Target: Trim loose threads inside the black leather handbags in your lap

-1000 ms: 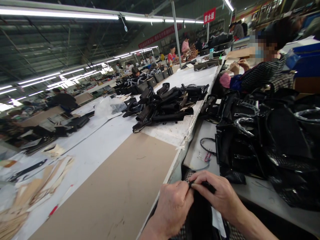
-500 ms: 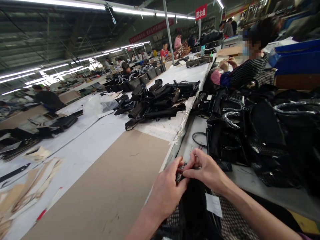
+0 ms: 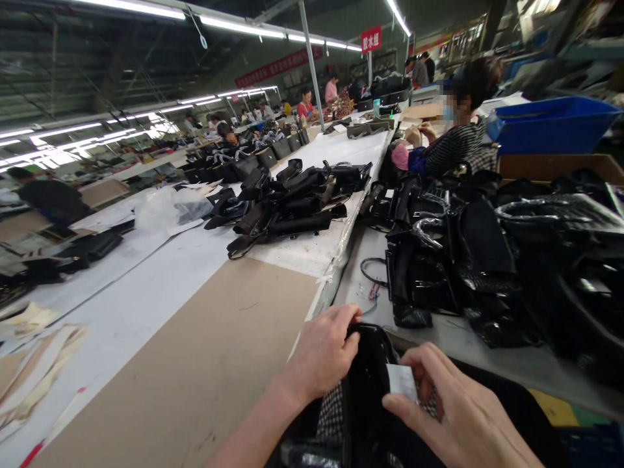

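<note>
A black handbag (image 3: 368, 396) with black-and-white checked fabric stands in front of me at the bottom of the view. Its dark opening faces up. My left hand (image 3: 324, 354) is closed on the bag's upper left rim, fingers curled over the edge. On the opposite side, my right hand (image 3: 453, 403) curls round the bag's right edge, thumb toward the inside and fingers outside. A small white label (image 3: 402, 381) shows between that thumb and the fingers; whether it is pinched is hard to tell. The bag's lower part runs out of the frame.
Wrapped black bags (image 3: 487, 240) crowd the bench on the right. More black pieces (image 3: 292, 198) lie heaped on the white table, past a brown board (image 3: 195, 377). A blue bin (image 3: 556, 123) stands at the back right. A co-worker (image 3: 453, 140) sits beyond the bags.
My hands have parted from working close together at the bag's top. The right moved down and right to the label side; the left stayed on the rim. The bag's opening now shows.
</note>
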`<state>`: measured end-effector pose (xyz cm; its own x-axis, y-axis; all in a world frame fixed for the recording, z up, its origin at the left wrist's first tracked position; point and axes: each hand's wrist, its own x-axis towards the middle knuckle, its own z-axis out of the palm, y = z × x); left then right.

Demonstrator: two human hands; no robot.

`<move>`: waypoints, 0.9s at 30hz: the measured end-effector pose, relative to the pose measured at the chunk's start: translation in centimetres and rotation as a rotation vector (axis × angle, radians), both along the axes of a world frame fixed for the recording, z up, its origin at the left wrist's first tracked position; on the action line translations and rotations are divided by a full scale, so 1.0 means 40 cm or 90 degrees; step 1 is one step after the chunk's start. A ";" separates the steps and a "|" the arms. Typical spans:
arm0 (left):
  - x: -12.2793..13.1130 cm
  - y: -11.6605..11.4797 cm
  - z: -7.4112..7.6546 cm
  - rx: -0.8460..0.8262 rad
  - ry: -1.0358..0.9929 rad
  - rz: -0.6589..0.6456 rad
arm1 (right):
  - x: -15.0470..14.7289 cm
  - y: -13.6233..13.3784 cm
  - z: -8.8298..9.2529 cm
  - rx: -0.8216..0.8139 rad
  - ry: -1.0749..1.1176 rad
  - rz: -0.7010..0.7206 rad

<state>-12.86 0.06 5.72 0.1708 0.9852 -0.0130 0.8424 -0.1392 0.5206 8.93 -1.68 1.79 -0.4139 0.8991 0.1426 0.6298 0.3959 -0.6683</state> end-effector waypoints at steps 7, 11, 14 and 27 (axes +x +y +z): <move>0.013 0.059 0.013 -0.105 -0.023 -0.118 | 0.002 -0.026 -0.061 -0.052 0.069 -0.112; 0.036 0.075 0.006 -0.083 -0.095 -0.146 | 0.019 -0.008 -0.072 -0.116 0.196 -0.150; 0.052 0.087 0.002 -0.047 -0.128 -0.229 | 0.031 0.005 -0.063 -0.073 0.260 -0.132; 0.069 0.114 -0.019 -0.017 -0.045 -0.330 | 0.052 0.026 0.029 -0.113 0.016 0.159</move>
